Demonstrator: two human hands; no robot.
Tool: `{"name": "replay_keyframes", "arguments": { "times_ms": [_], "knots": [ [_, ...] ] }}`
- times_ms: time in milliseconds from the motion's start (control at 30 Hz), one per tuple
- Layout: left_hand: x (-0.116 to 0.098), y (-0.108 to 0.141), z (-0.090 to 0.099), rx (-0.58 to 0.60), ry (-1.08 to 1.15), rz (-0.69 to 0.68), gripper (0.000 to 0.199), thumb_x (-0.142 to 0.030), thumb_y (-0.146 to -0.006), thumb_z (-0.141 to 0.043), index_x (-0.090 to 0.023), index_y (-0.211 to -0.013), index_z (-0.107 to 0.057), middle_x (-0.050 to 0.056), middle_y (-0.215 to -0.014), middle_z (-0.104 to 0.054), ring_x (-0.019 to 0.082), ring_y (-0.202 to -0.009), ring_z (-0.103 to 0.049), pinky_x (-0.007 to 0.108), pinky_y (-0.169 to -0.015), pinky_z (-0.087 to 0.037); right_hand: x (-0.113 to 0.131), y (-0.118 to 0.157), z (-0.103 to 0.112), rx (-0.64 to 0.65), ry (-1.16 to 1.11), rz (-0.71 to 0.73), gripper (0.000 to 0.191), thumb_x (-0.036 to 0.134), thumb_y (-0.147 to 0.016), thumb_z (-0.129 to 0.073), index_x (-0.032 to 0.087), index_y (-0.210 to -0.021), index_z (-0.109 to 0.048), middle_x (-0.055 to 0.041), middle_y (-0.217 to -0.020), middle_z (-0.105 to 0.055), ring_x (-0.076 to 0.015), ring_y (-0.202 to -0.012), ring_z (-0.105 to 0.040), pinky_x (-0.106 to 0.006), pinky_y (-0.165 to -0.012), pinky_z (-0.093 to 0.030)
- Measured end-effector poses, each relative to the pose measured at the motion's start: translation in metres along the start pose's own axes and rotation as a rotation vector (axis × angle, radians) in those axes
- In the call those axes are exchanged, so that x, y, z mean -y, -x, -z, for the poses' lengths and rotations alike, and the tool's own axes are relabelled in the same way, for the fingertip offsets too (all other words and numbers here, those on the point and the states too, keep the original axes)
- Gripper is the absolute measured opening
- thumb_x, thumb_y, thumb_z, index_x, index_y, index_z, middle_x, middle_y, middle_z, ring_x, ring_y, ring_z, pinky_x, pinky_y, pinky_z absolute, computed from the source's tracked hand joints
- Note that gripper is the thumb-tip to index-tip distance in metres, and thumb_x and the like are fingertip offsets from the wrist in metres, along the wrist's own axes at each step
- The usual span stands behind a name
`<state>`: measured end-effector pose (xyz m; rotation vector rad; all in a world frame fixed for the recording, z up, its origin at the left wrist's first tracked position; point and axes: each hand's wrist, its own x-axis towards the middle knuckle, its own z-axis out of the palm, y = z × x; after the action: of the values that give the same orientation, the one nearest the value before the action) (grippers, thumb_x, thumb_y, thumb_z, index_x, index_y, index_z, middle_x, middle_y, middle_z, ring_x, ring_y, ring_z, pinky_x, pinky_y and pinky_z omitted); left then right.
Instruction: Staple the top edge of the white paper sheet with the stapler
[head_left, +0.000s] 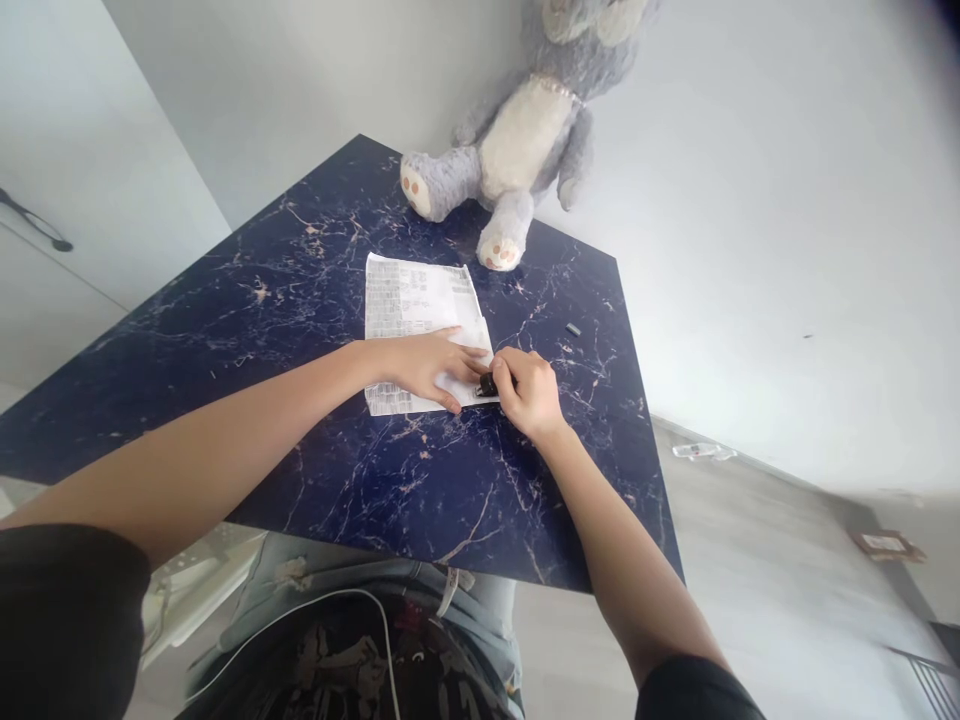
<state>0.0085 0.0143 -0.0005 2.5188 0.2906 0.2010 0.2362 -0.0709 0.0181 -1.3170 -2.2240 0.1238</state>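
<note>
A printed sheet of paper (431,295), perhaps more than one layer, lies on the dark blue marbled table (360,480). My left hand (431,365) rests flat across its lower half, fingers spread and holding nothing. At the paper's lower right corner, my right hand (531,393) is closed around what looks like a small black stapler (489,385). Its metal end points left over the paper, close to my left fingertips. Most of the stapler is hidden inside my right hand.
A large grey and white plush toy (525,140) sits at the table's back edge against the wall. A small grey bar (573,329) lies right of the paper. My lap is below the front edge; a white cable (300,607) crosses my shirt.
</note>
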Motion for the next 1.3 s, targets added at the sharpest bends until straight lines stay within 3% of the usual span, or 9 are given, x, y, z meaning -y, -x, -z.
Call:
{"name": "replay_keyframes", "arguments": {
  "times_ms": [233,600,1300],
  "knots": [
    [0.000,0.000,0.001,-0.017,0.034,-0.009,0.037,-0.053,-0.092,-0.072,-0.035,-0.124,-0.077,0.001,-0.152,-0.063,0.030,-0.157,-0.037,0.052,-0.131,0.009,-0.003,-0.001,-0.001,0.028,0.051,0.059,0.043,0.030,-0.111,-0.032,0.023,-0.074,-0.053,-0.0051,-0.078,-0.061,-0.0184,-0.069,-0.054,-0.035,-0.073,-0.038],
    [0.000,0.004,0.000,-0.014,0.025,-0.008,0.048,-0.055,-0.094,-0.069,-0.037,-0.138,-0.070,0.000,-0.156,-0.059,0.030,-0.159,-0.032,0.052,-0.130,0.014,0.011,-0.002,-0.002,0.059,0.281,0.011,0.040,0.022,-0.107,-0.037,0.021,-0.072,-0.056,-0.0047,-0.077,-0.062,-0.0183,-0.071,-0.054,-0.036,-0.074,-0.031],
    [-0.004,0.002,0.000,-0.027,0.072,-0.015,0.049,-0.053,-0.091,-0.072,-0.036,-0.137,-0.071,0.001,-0.154,-0.061,0.029,-0.158,-0.036,0.052,-0.131,0.008,0.011,-0.002,-0.002,0.097,0.299,0.075,0.040,0.022,-0.108,-0.036,0.020,-0.074,-0.058,-0.0049,-0.079,-0.065,-0.0181,-0.071,-0.055,-0.037,-0.075,-0.030]
  ]
}}
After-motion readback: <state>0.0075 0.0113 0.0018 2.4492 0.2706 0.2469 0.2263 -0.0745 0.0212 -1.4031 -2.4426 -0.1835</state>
